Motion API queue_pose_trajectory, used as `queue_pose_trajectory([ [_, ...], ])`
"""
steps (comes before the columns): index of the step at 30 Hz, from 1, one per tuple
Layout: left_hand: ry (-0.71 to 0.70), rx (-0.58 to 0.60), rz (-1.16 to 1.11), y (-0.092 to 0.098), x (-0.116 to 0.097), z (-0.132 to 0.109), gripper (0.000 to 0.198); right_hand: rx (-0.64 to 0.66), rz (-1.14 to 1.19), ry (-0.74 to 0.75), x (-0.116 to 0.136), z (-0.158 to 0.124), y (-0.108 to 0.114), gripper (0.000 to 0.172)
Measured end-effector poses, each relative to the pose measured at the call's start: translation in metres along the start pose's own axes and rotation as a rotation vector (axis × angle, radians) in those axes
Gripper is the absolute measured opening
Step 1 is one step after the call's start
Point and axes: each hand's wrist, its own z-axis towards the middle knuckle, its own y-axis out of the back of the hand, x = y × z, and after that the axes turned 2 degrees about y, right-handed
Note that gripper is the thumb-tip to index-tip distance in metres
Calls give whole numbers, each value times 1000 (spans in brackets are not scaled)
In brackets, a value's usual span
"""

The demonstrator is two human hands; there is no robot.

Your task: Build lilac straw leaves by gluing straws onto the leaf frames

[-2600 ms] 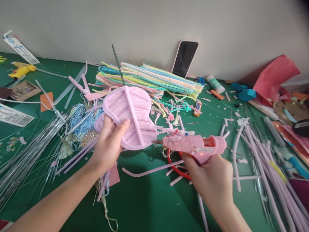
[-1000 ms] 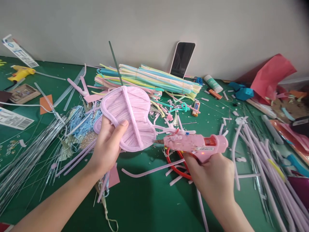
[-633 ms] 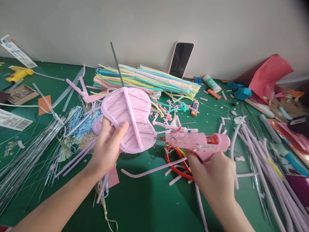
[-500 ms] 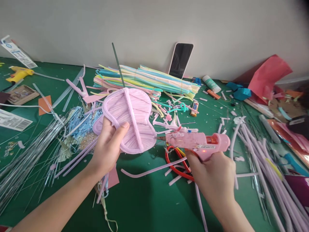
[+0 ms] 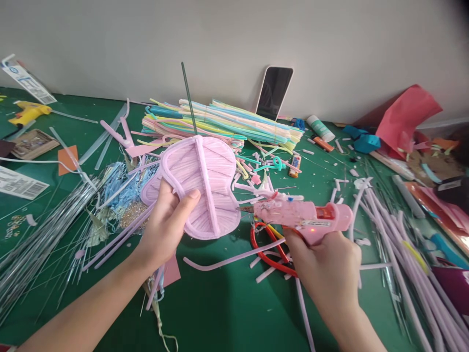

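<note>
My left hand (image 5: 170,220) is closed on a lilac butterfly-shaped piece made of pipe cleaners (image 5: 216,190), with the thumb across its front. A raised strip runs down its middle, and a thin dark green stick (image 5: 189,98) rises from its top. My right hand (image 5: 328,264) grips a pink hot glue gun (image 5: 300,217) whose small light glows orange. The gun's nozzle meets the right edge of the lilac piece. Below the gun lie red-handled scissors (image 5: 258,239), partly hidden by my right hand, and a loose lilac pipe cleaner (image 5: 220,264).
Bundled pastel pipe cleaners (image 5: 234,122) lie at the back, near a phone (image 5: 274,93) leaning on the wall. Silver wires (image 5: 44,244) spread at left, below a yellow glue gun (image 5: 29,113). Lilac pipe cleaners (image 5: 406,264) lie at right. A red paper piece (image 5: 406,120) stands behind them.
The lilac piece has shifted slightly right and down in my left hand, its green stick moving right too. My right hand and the glue gun have also moved a little right.
</note>
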Motion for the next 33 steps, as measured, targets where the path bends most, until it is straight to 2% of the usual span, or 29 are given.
queue_pose_trajectory([
  [4,-16,-16,-44,-1,0,1,64,39,-2,33,1,0,1,46],
  [11,-15,-16,-62,-1,-2,3,63,21,-3,78,3,-1,2,49],
  [19,24,58,-85,3,3,2,62,-137,-42,35,9,-3,4,44],
  [25,11,98,-83,4,3,1,54,-107,-19,65,6,-2,6,44],
  [33,40,58,-105,-1,-6,3,57,-87,-112,183,-5,-3,2,44],
])
